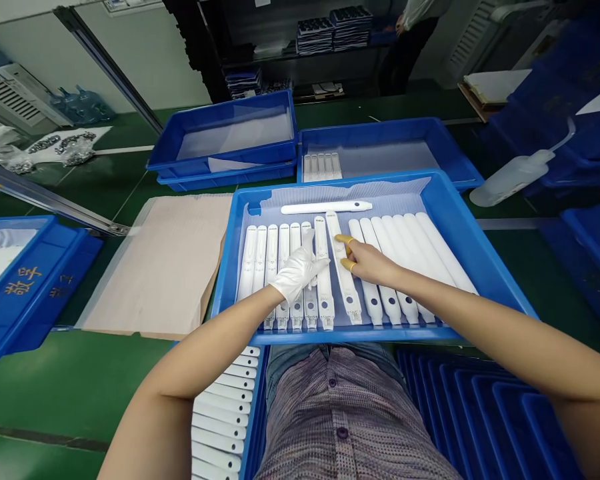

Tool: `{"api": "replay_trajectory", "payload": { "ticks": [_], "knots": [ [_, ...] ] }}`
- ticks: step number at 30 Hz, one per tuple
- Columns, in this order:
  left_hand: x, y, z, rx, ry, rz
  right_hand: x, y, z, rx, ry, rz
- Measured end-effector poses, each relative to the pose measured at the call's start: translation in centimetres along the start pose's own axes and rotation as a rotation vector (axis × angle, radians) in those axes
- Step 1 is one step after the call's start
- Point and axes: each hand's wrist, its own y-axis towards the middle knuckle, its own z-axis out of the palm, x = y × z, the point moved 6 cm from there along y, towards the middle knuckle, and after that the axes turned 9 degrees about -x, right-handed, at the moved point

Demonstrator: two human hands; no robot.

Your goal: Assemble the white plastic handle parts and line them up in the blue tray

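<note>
A blue tray in front of me holds a row of long white plastic strips; one more strip lies crosswise at the tray's far end. My left hand wears a white glove and lies flat on the strips in the left half, fingers stretched out. My right hand is bare with yellow finger cots on two fingertips. Its fingers press on a slightly tilted strip in the middle of the row, and I cannot see them wrapped round it.
Two more blue trays stand behind, one with a few white pieces. A cardboard sheet lies left of the tray. A blue bin is far left, a white squeeze bottle right. Stacked blue trays and white strips sit near my lap. A person stands at the back.
</note>
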Motion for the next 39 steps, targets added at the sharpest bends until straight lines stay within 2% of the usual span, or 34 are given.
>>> {"api": "replay_trajectory", "payload": {
  "ticks": [4, 6, 8, 10, 13, 15, 18, 20, 23, 26, 28, 30, 31, 33, 35, 39],
  "knots": [
    [1.7, 0.8, -0.1, 0.012, 0.298, -0.019, -0.5, 0.1, 2.2, 0.139, 0.035, 0.050],
    [1.5, 1.0, -0.5, -0.009, 0.463, 0.065, -0.1, 0.3, 2.7, 0.187, -0.004, 0.036],
    [0.7, 0.9, -0.5, -0.020, 0.602, 0.189, 0.2, 0.9, 2.3, 0.197, -0.087, -0.017],
    [-0.2, 0.6, 0.0, -0.014, 0.704, 0.339, 0.1, 2.4, 0.5, 0.092, -0.207, -0.072],
    [-1.3, 0.0, 1.3, 0.041, 0.825, 0.561, -1.3, 5.2, -3.0, -0.162, -0.349, -0.063],
    [-0.8, 0.0, 2.1, 0.126, 0.894, 0.577, -2.8, 6.8, -4.2, -0.238, -0.380, -0.028],
    [0.8, 0.2, 2.5, 0.258, 0.956, 0.485, -4.6, 8.2, -4.2, -0.279, -0.392, 0.000],
    [1.1, 0.3, 2.3, 0.264, 0.939, 0.478, -5.1, 8.6, -4.0, -0.304, -0.388, 0.010],
    [-0.3, 0.6, 1.9, 0.147, 0.739, 0.516, -4.6, 8.8, -4.5, -0.320, -0.375, 0.009],
    [-2.0, 0.7, 2.7, 0.041, 0.263, 0.388, -2.3, 7.9, -6.6, -0.395, -0.334, -0.065],
    [-2.4, 0.2, 5.1, 0.104, -0.142, 0.196, 0.4, 6.3, -8.4, -0.483, -0.261, -0.218],
    [-2.5, -0.9, 8.7, 0.271, -0.453, -0.025, 3.1, 4.0, -9.6, -0.531, -0.137, -0.415],
    [-2.4, -1.6, 10.4, 0.351, -0.533, -0.144, 4.0, 2.9, -10.0, -0.536, -0.062, -0.491],
    [-2.5, -2.6, 12.2, 0.393, -0.624, -0.291, 4.7, 1.0, -10.5, -0.563, 0.120, -0.530],
    [-3.1, -2.6, 11.9, 0.360, -0.680, -0.306, 4.0, -0.1, -10.0, -0.548, 0.311, -0.439],
    [-5.4, -1.1, 7.6, 0.218, -0.765, -0.177, 2.6, -1.2, -6.3, -0.311, 0.528, -0.241]
  ]
}}
